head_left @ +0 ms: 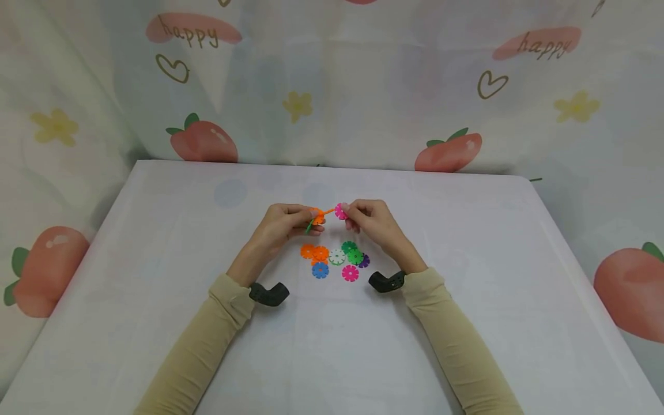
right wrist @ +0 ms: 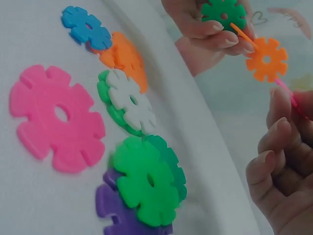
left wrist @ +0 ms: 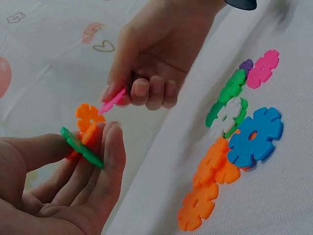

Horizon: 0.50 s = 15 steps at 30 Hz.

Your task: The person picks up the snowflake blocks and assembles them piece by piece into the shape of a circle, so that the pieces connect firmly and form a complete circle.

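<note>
While hands grip pcs — drape backs tbl.

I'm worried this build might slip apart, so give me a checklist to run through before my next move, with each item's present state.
1. Left hand holds the disc chain: ok.
2. Right hand pinches the held pink disc: ok.
3. Held pink disc meets the outer orange disc at its edge: ok.
4. Held pink disc fully seated in a slot: cannot tell.
5. Loose pink disc uncovered on the table: ok.
6. Purple disc uncovered: not ok; the light green disc partly covers it.
</note>
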### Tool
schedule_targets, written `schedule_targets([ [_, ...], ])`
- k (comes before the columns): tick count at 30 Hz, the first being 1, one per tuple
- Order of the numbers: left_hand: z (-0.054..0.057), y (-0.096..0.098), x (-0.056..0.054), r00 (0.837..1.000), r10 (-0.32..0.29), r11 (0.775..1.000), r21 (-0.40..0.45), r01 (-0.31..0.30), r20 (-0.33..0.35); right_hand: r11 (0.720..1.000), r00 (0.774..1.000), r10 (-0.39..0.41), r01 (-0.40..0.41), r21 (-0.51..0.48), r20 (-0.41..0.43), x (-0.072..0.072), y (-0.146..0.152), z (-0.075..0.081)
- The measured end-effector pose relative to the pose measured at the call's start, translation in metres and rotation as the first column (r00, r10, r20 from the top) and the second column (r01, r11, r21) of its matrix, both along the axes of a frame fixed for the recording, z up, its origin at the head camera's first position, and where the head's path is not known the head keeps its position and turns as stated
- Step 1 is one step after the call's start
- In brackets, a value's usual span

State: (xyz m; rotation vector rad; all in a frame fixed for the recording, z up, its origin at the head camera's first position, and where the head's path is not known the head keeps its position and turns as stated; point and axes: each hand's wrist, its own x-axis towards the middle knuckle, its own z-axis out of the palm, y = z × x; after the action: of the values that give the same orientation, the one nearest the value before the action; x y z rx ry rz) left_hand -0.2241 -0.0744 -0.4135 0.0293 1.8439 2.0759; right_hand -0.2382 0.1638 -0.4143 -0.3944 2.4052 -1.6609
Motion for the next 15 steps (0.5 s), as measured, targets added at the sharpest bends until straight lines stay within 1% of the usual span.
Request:
schedule_targets([
  [3, 0.0002, 0.0004, 0.0002, 1.000, 0.002, 1.000, -0.002, -0.002, 0.006, 1.000, 1.000, -0.021, 0.021, -0.009, -0.011, 0.0007, -0.0010, -0.0005],
  [7, 0.0002, 0.0009, 0.0010, 1.000, 0.004, 1.000, -0.002, -0.004, 0.000, 0.999, 1.000, -0.012, 0.011, -0.030, -0.014, 0.0021, -0.0042, -0.0019],
  [15, 0.0003, 0.0077, 0.0035, 0.997, 0.058, 0.998, 0.002, -0.058, -0.042, 0.998, 0.999, -0.006, 0.003, -0.057, -0.052, 0.0063, -0.0098, -0.0072],
])
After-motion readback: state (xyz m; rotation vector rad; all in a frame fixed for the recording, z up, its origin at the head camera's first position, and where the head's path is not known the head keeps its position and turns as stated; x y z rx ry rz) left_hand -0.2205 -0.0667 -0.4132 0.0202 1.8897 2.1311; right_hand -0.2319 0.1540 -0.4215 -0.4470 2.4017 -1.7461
